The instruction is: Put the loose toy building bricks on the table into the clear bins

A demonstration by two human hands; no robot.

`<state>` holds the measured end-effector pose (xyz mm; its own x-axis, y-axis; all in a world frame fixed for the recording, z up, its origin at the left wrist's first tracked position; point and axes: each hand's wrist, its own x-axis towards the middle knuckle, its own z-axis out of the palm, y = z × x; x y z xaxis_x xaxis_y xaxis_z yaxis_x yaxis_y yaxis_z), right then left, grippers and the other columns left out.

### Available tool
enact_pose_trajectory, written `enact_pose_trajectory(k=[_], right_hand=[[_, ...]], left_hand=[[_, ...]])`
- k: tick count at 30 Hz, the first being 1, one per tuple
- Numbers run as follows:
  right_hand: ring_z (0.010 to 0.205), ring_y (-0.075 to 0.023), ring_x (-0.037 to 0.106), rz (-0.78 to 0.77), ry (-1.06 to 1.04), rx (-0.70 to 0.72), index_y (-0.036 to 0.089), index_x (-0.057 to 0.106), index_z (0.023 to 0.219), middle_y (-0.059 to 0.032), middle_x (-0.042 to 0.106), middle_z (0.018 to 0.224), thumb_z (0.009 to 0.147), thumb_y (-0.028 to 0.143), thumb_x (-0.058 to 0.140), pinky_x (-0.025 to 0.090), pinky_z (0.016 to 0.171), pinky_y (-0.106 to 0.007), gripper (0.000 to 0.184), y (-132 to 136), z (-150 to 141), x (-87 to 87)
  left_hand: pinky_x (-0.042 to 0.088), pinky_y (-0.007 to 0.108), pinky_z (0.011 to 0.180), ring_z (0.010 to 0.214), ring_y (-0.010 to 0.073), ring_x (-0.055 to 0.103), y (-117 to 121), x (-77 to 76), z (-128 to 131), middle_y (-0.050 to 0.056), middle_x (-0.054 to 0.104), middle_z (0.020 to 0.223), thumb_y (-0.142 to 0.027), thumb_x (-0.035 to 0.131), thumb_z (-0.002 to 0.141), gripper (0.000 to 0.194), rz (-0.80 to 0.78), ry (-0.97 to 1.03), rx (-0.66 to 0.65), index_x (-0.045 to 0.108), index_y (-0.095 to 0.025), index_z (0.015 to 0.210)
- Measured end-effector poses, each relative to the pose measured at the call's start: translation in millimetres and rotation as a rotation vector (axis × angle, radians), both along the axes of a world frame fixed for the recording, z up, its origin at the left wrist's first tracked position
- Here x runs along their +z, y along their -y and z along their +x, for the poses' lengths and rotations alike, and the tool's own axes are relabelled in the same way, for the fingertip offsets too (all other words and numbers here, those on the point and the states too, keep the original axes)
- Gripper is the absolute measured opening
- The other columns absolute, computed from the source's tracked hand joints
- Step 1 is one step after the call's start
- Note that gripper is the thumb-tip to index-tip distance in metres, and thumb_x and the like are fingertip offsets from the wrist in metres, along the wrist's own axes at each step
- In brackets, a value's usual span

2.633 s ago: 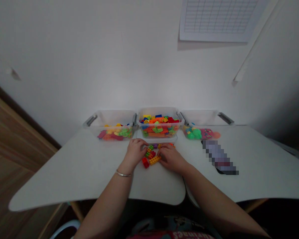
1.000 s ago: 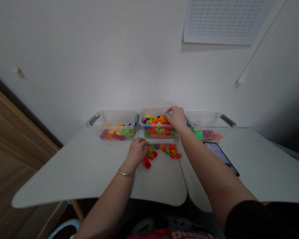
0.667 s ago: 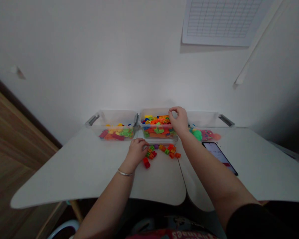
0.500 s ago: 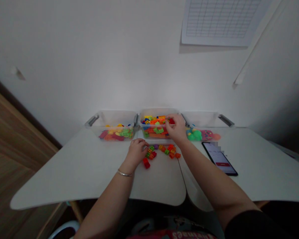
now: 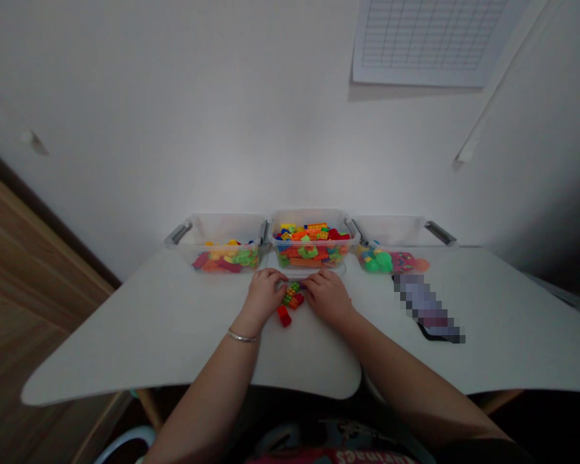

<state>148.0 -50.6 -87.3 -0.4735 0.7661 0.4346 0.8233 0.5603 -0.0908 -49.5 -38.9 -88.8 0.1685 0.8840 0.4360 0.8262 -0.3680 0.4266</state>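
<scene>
My left hand (image 5: 265,298) rests on the table at the left of a small cluster of toy bricks (image 5: 292,295), green, yellow, orange and red. Its fingers are bent, with a gap between thumb and index, and I see no brick held there. My right hand (image 5: 329,298) is at the cluster's right side, fingertips bent down on the small bricks. What they pinch, if anything, is hidden; the hand also covers the bricks beneath it. Just in front of the cluster, near my left thumb, lies a single red brick (image 5: 284,316).
Behind my hands stands a clear bin (image 5: 314,243) heaped with coloured bricks. Another bin (image 5: 227,229) with colourful pieces is at its left, and a third bin (image 5: 391,232) with green, pink and orange toys at its right. A phone (image 5: 435,332) lies on the table at right.
My right hand has come down from the middle bin to the table, beside the brick cluster, and now covers the bricks on the right. My left hand has stayed in place.
</scene>
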Motion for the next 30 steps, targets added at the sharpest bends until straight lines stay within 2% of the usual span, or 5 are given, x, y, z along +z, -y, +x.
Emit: enact_pose_trajectory(k=[6,11,17,23,30], right_hand=[[0.099,-0.0269,0.055,-0.006,-0.004,-0.033,0.019,0.071,0.096,-0.0082,0.071,0.096,0.088,0.021,0.058,0.043,0.091,-0.04,0.015,3.0,1.0,-3.5],[0.099,-0.0267,0.056,0.028,-0.018,-0.009,0.02,0.07,0.091,-0.0075,0.072,0.095,0.087,0.021,0.059,0.042,0.094,-0.041,0.011,3.2,2.6,-4.1],[0.097,-0.0259,0.058,0.001,-0.002,-0.027,0.02,0.069,0.092,-0.0075,0.072,0.093,0.088,0.02,0.058,0.043,0.091,-0.04,0.012,1.4,1.5,-5.6],[0.106,-0.0246,0.056,0.007,-0.019,0.006,0.02,0.068,0.094,-0.008,0.071,0.099,0.089,0.019,0.056,0.044,0.092,-0.037,0.013,-0.3,1.6,-8.5],[0.098,-0.0243,0.057,-0.024,0.004,0.018,0.02,0.067,0.091,-0.0074,0.07,0.093,0.085,0.016,0.058,0.046,0.087,-0.036,0.011,2.2,1.4,-5.3]], left_hand=[[0.044,0.045,0.101,0.105,0.026,0.059,0.0,0.6,0.2,0.009,0.069,0.101,-0.02,0.062,0.08,0.017,-0.018,-0.008,-0.01,0.074,-0.019,0.092],[0.044,0.045,0.1,0.103,0.0259,0.06,-0.4,-0.5,0.0,0.008,0.069,0.1,-0.018,0.061,0.079,0.017,0.0,0.004,-0.006,0.074,-0.02,0.09],[0.044,0.044,0.1,0.102,0.0252,0.06,-1.3,-2.1,-1.0,0.008,0.069,0.1,-0.017,0.061,0.079,0.017,0.016,0.017,-0.022,0.074,-0.02,0.09],[0.045,0.044,0.099,0.103,0.0257,0.06,-0.6,0.5,0.2,0.007,0.069,0.1,-0.017,0.061,0.08,0.016,0.014,0.017,-0.023,0.074,-0.021,0.088],[0.044,0.045,0.101,0.104,0.0263,0.06,-0.3,1.7,0.0,0.009,0.07,0.102,-0.017,0.06,0.079,0.019,-0.011,0.017,-0.02,0.073,-0.018,0.094]])
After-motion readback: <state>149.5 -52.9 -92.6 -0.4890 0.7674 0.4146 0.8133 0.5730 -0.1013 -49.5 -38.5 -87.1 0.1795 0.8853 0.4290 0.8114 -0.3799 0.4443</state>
